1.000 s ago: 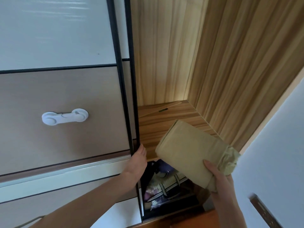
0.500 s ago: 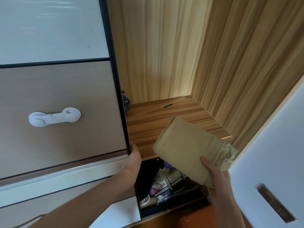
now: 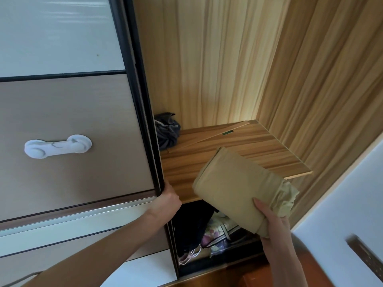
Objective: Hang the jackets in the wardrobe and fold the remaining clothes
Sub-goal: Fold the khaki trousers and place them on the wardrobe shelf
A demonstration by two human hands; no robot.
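My right hand [image 3: 273, 222] grips a folded khaki garment [image 3: 234, 189] from below, thumb on top, and holds it in front of the wardrobe's wooden shelf [image 3: 259, 150]. My left hand [image 3: 169, 198] grips the black edge of the sliding wardrobe door [image 3: 72, 121], which stands pushed to the left. The shelf compartment is open and lined with striped wood.
A dark bundled garment [image 3: 166, 131] lies at the shelf's back left. Below the shelf hang dark clothes [image 3: 192, 222] beside a floral storage bag [image 3: 219, 230]. A white child lock [image 3: 57, 147] sits on the door. A white wall [image 3: 342, 204] stands to the right.
The sliding door has moved left under my left hand, widening the opening and uncovering the dark bundle on the shelf. The khaki garment stays in my right hand at about the same spot.
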